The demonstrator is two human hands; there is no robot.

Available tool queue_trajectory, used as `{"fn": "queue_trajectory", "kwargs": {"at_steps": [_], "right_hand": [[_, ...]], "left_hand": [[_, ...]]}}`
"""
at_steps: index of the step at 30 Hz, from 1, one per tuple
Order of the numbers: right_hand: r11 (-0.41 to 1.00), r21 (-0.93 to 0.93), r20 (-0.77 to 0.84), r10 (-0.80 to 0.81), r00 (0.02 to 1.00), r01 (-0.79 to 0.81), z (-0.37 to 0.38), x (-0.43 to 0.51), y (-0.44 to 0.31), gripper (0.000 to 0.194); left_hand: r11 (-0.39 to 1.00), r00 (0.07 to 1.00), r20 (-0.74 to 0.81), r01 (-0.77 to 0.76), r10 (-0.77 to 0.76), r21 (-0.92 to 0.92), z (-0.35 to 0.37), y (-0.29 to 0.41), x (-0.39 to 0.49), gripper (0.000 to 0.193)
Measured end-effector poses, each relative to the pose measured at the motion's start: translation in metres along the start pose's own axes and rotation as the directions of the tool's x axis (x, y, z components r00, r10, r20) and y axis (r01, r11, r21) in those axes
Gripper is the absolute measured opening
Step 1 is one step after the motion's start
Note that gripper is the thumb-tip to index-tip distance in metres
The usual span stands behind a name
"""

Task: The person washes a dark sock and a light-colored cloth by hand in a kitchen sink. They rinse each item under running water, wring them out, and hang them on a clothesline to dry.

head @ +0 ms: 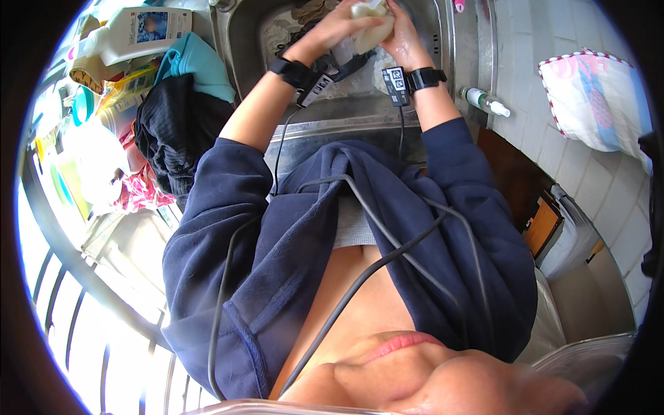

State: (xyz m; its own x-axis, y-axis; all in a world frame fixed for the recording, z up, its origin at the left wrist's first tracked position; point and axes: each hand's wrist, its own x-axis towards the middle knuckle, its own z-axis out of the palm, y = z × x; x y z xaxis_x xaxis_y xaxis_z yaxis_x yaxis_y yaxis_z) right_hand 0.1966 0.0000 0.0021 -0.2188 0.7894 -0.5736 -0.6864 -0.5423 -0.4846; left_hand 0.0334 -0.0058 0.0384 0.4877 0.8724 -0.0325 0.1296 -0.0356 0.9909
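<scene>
At the top of the view, both my hands are over a stainless steel sink (340, 118). My left hand (340, 25) and my right hand (405, 41) grip a bunched, wet-looking white cloth (374, 33) between them. The upper edge of the view cuts off some of the fingers. Below the cloth, dark fabric (355, 65) and pale fabric (280, 36) lie in the basin. White, suds-like patches show on my right hand. Each wrist wears a black strap with a small boxed device and a cable.
Left of the sink are a black garment (174, 129), a turquoise cloth (194, 65) and a white detergent jug (145, 33). To the right, a small spray bottle (485, 101) lies on its side near a patterned cloth (596, 98). Dark cables (363, 270) cross my chest.
</scene>
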Motion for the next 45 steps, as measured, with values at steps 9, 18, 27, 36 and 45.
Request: {"fn": "queue_trajectory", "kwargs": {"at_steps": [9, 18, 27, 36, 45], "right_hand": [[0.997, -0.074, -0.052, -0.017, 0.999, 0.013, -0.001, 0.021, 0.027, 0.031], [0.887, -0.445, -0.186, -0.223, 0.957, 0.12, 0.002, 0.025, 0.044, 0.032], [0.726, -0.64, 0.267, -0.097, 0.959, 0.251, -0.009, -0.01, -0.018, 0.049], [0.487, -0.713, 0.381, -0.334, 0.862, 0.504, 0.02, 0.007, -0.031, 0.049], [0.913, -0.32, 0.123, -0.225, 0.967, 0.253, 0.01, -0.009, -0.038, 0.038]], "left_hand": [[0.88, 0.824, -0.556, 0.179, 0.11, 0.44, 0.043, -0.005, 0.01, 0.037], [0.648, 0.96, -0.271, 0.251, -0.071, 0.719, 0.013, -0.068, 0.036, 0.034], [0.38, 0.712, 0.249, 0.598, -0.657, -0.706, -0.048, -0.069, 0.015, 0.056], [0.908, 0.941, 0.255, 0.294, -0.221, -0.3, -0.024, 0.004, 0.014, 0.074], [0.799, 0.868, 0.035, 0.47, -0.494, -0.376, -0.013, -0.008, 0.017, 0.043]]}}
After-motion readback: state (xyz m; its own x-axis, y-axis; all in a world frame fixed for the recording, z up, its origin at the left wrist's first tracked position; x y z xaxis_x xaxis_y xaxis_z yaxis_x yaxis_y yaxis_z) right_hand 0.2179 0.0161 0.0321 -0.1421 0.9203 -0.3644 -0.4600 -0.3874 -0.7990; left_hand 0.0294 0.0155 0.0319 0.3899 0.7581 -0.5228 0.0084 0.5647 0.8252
